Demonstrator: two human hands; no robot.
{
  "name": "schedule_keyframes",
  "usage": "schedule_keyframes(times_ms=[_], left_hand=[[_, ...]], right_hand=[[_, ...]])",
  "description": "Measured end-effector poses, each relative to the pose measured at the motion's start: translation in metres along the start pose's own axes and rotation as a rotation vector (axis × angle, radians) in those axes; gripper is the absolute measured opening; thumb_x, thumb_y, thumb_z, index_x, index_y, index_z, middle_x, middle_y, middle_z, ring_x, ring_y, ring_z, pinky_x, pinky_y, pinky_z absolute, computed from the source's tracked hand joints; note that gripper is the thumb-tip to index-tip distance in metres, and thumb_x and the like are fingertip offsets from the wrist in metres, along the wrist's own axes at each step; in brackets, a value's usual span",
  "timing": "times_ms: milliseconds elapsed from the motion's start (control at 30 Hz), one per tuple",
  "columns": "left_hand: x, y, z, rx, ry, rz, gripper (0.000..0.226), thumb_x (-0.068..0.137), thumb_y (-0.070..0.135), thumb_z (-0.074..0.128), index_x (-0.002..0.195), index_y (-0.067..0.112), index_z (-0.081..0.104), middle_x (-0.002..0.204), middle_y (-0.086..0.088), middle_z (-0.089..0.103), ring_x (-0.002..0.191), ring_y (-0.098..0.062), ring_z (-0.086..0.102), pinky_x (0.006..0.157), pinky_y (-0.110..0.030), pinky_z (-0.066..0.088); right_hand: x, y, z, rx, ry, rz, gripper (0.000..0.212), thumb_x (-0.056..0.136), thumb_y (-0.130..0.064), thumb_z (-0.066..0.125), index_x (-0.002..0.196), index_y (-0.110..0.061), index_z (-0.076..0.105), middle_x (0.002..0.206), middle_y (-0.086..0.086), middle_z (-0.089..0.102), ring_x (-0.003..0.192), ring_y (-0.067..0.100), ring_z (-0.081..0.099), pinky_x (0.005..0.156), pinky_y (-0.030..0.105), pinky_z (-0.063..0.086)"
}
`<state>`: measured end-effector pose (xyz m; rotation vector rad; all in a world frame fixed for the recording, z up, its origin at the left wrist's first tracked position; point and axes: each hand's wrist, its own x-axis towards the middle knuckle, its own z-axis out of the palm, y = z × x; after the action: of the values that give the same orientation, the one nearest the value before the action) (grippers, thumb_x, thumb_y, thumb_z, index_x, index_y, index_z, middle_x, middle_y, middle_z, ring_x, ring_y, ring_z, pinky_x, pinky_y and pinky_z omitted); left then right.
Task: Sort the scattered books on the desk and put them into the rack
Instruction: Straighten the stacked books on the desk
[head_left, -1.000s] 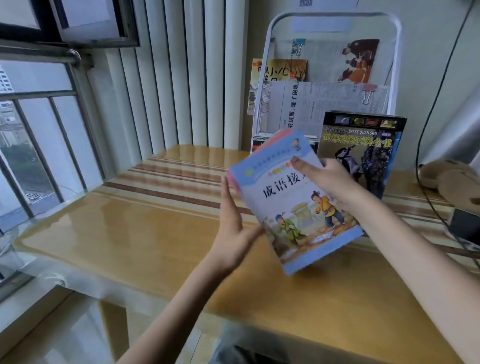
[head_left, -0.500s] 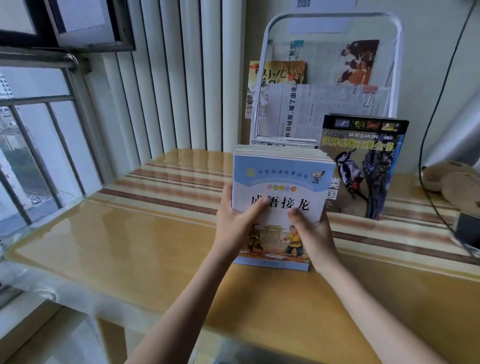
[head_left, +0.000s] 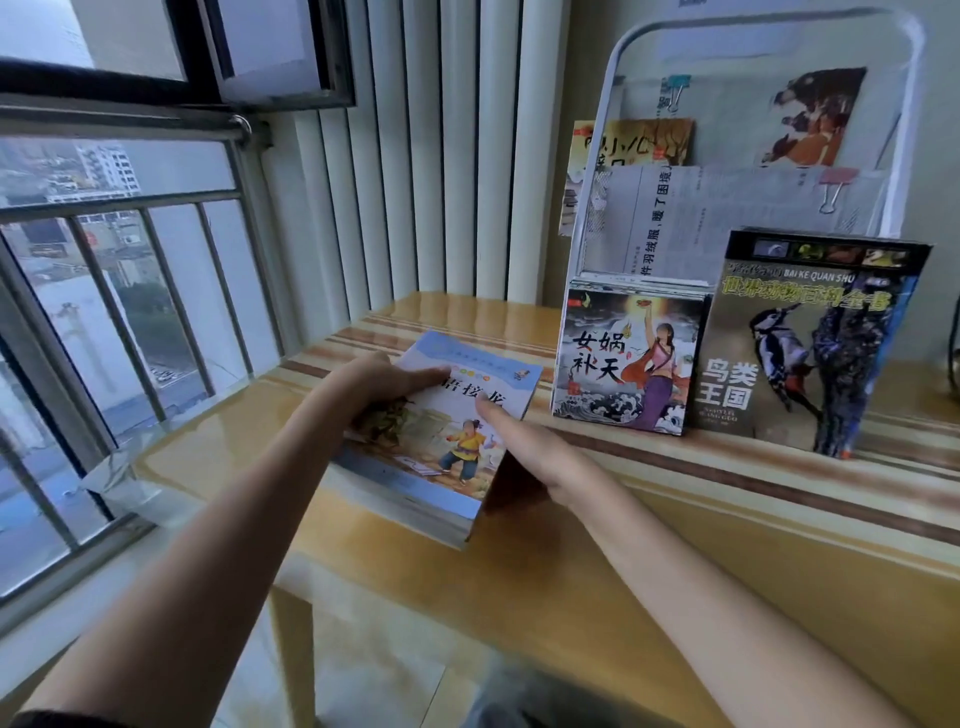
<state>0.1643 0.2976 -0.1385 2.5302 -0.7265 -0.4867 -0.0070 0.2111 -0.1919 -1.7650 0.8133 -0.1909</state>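
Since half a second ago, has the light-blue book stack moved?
Yes. The light-blue book stack, held by both hands, stood upright in front of the rack; now it lies tilted on the desk, left of it.

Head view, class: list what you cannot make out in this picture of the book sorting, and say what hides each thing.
- Blue book: title partly covered by left hand and right hand.
- Whether one book or a stack lies under it: edge blurred.
- Rack: lower shelf hidden behind goddess book and bird book.
- Newspaper print: too small.
- Dark object at the right: cut by the frame edge.
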Motion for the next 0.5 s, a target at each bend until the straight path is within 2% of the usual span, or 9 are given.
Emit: schedule_keyframes(times_ms=[67, 133, 200, 233, 300, 367, 400, 433, 500], left_hand=[[0.005, -0.013, 0.008, 0.007, -0.021, -0.021, 0.108, 0.065, 0.082, 0.054, 0.137, 0.002, 0.044, 0.140, -0.018, 0.049, 0.122, -0.035, 0.050, 0.089, -0.037, 0.041], [0.013, -0.024, 0.020, 0.060, -0.010, -0.001, 0.101, 0.070, 0.079, 0.052, 0.132, -0.001, 0.047, 0.134, -0.020, 0.053, 0.118, -0.036, 0.052, 0.083, -0.035, 0.040], [0.018, -0.029, 0.029, 0.154, 0.056, 0.057, 0.091, 0.074, 0.076, 0.051, 0.124, 0.001, 0.054, 0.127, -0.019, 0.057, 0.114, -0.034, 0.053, 0.081, -0.034, 0.041], [0.019, -0.028, 0.029, 0.201, 0.103, 0.085, 0.086, 0.075, 0.075, 0.052, 0.120, 0.001, 0.056, 0.126, -0.019, 0.058, 0.115, -0.034, 0.052, 0.083, -0.035, 0.040], [0.020, -0.020, 0.026, 0.252, 0.172, 0.129, 0.085, 0.077, 0.070, 0.055, 0.123, -0.002, 0.052, 0.134, -0.024, 0.050, 0.128, -0.037, 0.039, 0.095, -0.040, 0.036], [0.022, -0.006, 0.021, 0.216, 0.221, 0.169, 0.095, 0.078, 0.067, 0.057, 0.135, -0.005, 0.036, 0.148, -0.032, 0.026, 0.140, -0.044, 0.015, 0.110, -0.051, 0.022], [0.023, 0.005, 0.021, 0.176, 0.260, 0.197, 0.098, 0.078, 0.068, 0.055, 0.139, -0.004, 0.029, 0.150, -0.033, 0.019, 0.140, -0.046, 0.011, 0.112, -0.053, 0.017], [0.025, 0.018, 0.023, 0.139, 0.302, 0.248, 0.097, 0.078, 0.068, 0.054, 0.141, -0.001, 0.028, 0.149, -0.032, 0.020, 0.139, -0.045, 0.014, 0.112, -0.053, 0.017], [0.031, 0.050, 0.034, 0.027, 0.332, 0.391, 0.091, 0.080, 0.066, 0.055, 0.141, 0.002, 0.032, 0.144, -0.027, 0.030, 0.134, -0.040, 0.025, 0.111, -0.049, 0.023]], right_hand=[[0.006, 0.001, 0.008, -0.152, 0.054, 0.017, 0.076, 0.076, -0.082, 0.035, 0.120, -0.025, 0.062, 0.142, 0.007, 0.046, 0.127, 0.027, 0.044, 0.085, 0.033, 0.032], [0.011, 0.006, 0.010, -0.311, 0.098, 0.000, 0.073, 0.075, -0.082, 0.034, 0.104, -0.024, 0.067, 0.126, 0.012, 0.059, 0.102, 0.025, 0.059, 0.071, 0.027, 0.039], [0.014, 0.011, 0.007, -0.338, 0.110, -0.035, 0.059, 0.075, -0.080, 0.039, 0.085, -0.025, 0.061, 0.085, 0.007, 0.070, 0.064, 0.021, 0.066, 0.048, 0.021, 0.044], [0.015, 0.012, 0.005, -0.346, 0.122, -0.063, 0.054, 0.077, -0.077, 0.041, 0.078, -0.026, 0.058, 0.062, 0.003, 0.068, 0.049, 0.021, 0.065, 0.040, 0.020, 0.044], [0.016, 0.009, -0.006, -0.379, 0.186, -0.113, 0.063, 0.082, -0.073, 0.036, 0.066, -0.016, 0.057, 0.038, 0.002, 0.058, 0.037, 0.021, 0.061, 0.033, 0.020, 0.043], [0.018, 0.007, -0.025, -0.336, 0.316, -0.150, 0.079, 0.086, -0.070, 0.031, 0.063, 0.000, 0.060, 0.043, 0.008, 0.061, 0.037, 0.023, 0.061, 0.036, 0.028, 0.049], [0.021, 0.008, -0.038, -0.335, 0.433, -0.190, 0.080, 0.088, -0.067, 0.030, 0.066, 0.004, 0.060, 0.050, 0.013, 0.063, 0.041, 0.027, 0.062, 0.043, 0.034, 0.053], [0.024, 0.012, -0.052, -0.355, 0.579, -0.245, 0.076, 0.091, -0.062, 0.031, 0.068, 0.004, 0.060, 0.055, 0.015, 0.063, 0.048, 0.031, 0.063, 0.050, 0.038, 0.054], [0.035, 0.023, -0.080, -0.377, 0.877, -0.368, 0.049, 0.095, -0.046, 0.038, 0.079, -0.003, 0.057, 0.068, 0.009, 0.060, 0.067, 0.031, 0.060, 0.056, 0.034, 0.045]])
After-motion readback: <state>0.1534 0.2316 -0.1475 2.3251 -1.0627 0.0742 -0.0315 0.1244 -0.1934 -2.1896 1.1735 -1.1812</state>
